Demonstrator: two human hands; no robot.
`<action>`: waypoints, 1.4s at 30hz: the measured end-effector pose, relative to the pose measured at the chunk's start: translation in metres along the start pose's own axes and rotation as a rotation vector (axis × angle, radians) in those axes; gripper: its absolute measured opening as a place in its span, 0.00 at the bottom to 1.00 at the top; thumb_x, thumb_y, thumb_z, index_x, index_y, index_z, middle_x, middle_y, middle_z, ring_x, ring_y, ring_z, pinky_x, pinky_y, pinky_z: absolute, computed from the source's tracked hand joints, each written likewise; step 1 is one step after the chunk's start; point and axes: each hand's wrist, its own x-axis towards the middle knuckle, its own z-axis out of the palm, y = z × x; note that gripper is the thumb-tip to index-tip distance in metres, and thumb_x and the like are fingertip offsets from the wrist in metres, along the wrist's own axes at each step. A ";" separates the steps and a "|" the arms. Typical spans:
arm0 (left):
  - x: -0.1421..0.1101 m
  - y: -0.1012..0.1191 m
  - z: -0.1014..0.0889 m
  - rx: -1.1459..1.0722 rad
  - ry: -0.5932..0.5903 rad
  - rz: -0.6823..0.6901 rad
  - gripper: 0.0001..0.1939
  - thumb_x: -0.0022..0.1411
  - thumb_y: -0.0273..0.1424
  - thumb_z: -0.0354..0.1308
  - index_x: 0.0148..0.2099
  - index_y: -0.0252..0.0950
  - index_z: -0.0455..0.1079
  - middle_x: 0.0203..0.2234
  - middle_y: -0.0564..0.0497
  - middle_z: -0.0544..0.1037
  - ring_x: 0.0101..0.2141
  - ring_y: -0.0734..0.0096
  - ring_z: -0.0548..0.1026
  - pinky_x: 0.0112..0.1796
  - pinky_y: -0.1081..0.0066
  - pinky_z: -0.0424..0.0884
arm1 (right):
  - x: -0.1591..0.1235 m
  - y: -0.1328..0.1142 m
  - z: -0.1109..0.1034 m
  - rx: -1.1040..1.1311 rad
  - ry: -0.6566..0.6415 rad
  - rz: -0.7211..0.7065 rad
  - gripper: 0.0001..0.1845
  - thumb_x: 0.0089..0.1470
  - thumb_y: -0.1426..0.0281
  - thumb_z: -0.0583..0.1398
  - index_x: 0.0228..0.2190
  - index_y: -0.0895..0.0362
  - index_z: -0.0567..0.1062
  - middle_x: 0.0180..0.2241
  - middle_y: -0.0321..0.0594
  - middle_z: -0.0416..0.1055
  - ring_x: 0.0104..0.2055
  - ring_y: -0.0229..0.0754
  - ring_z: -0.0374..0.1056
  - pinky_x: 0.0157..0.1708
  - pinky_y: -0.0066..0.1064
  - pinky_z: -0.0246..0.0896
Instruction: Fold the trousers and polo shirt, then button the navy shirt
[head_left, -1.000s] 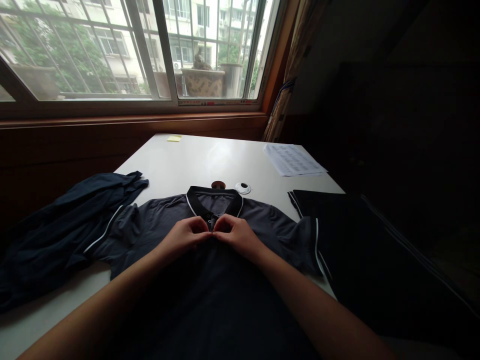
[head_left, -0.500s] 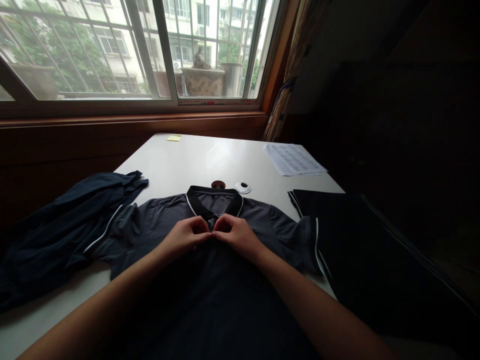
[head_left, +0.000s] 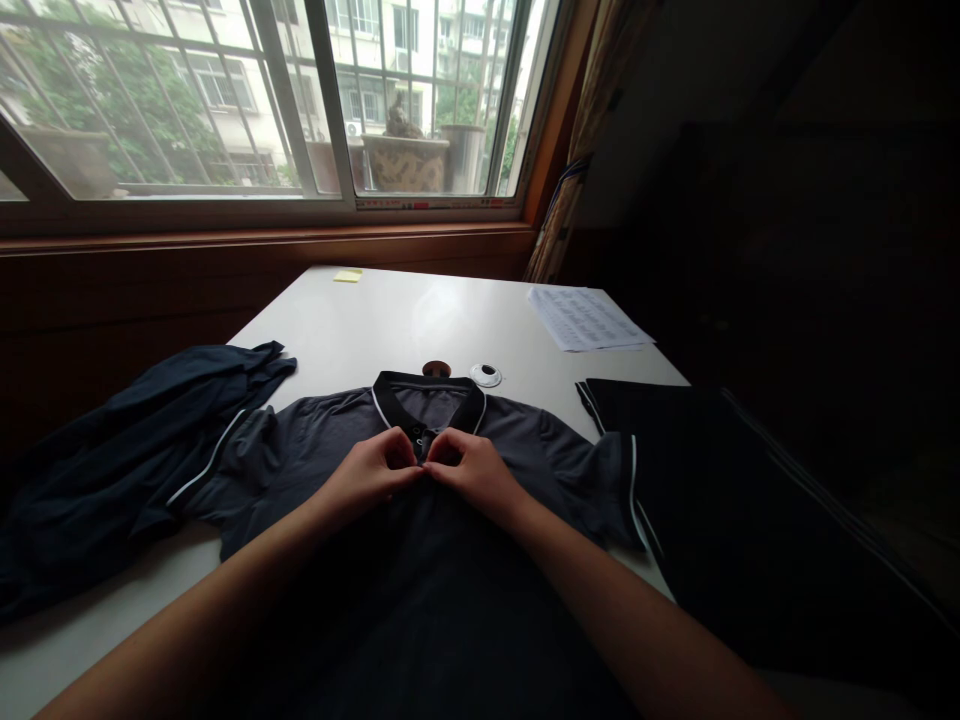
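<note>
Pinching the shirt (head_left: 322, 440) between side edges of the table (head_left: 480, 315), my left hand (head_left: 364, 472) and right hand (head_left: 480, 476) used fingertips because the buttons (head_left: 419, 432) were small.

This looks like a room in a home, several floors being impossible to tell. A sliding window (head_left: 420, 95) with metal bars outside faces a pale apartment-style building (head_left: 232, 85) and green trees (head_left: 127, 110); plant pots (head_left: 406, 163) stand just beyond the glass. A patterned curtain (head_left: 559, 215) is tied back beside the wooden window frame (head_left: 551, 130), and a white table (head_left: 390, 315) sits near the sill, bearing clothes and papers (head_left: 589, 318).
</note>
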 end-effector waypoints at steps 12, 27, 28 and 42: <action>0.001 0.000 0.000 0.035 0.027 0.008 0.14 0.55 0.41 0.64 0.34 0.36 0.70 0.26 0.54 0.74 0.24 0.73 0.71 0.23 0.76 0.66 | 0.000 0.000 0.000 -0.003 0.000 -0.003 0.03 0.50 0.69 0.66 0.30 0.55 0.77 0.30 0.34 0.77 0.34 0.40 0.73 0.35 0.28 0.64; -0.001 0.005 -0.001 0.018 0.007 -0.017 0.11 0.55 0.37 0.63 0.36 0.35 0.70 0.26 0.54 0.74 0.24 0.74 0.70 0.23 0.76 0.64 | 0.000 0.000 0.000 0.001 0.000 -0.002 0.04 0.50 0.69 0.67 0.30 0.55 0.77 0.30 0.34 0.76 0.33 0.39 0.72 0.34 0.27 0.63; -0.001 0.005 -0.001 0.017 0.001 -0.020 0.11 0.55 0.37 0.63 0.36 0.35 0.70 0.26 0.54 0.74 0.24 0.74 0.70 0.22 0.76 0.64 | 0.000 0.000 0.000 0.000 0.002 0.001 0.04 0.50 0.69 0.67 0.30 0.55 0.77 0.30 0.34 0.77 0.33 0.39 0.72 0.34 0.27 0.63; 0.001 -0.001 -0.003 0.060 0.007 0.029 0.07 0.55 0.33 0.62 0.35 0.35 0.72 0.28 0.53 0.75 0.30 0.69 0.72 0.31 0.72 0.66 | 0.001 0.000 -0.001 -0.037 -0.007 0.024 0.05 0.51 0.67 0.67 0.30 0.56 0.77 0.29 0.33 0.76 0.32 0.37 0.70 0.33 0.26 0.61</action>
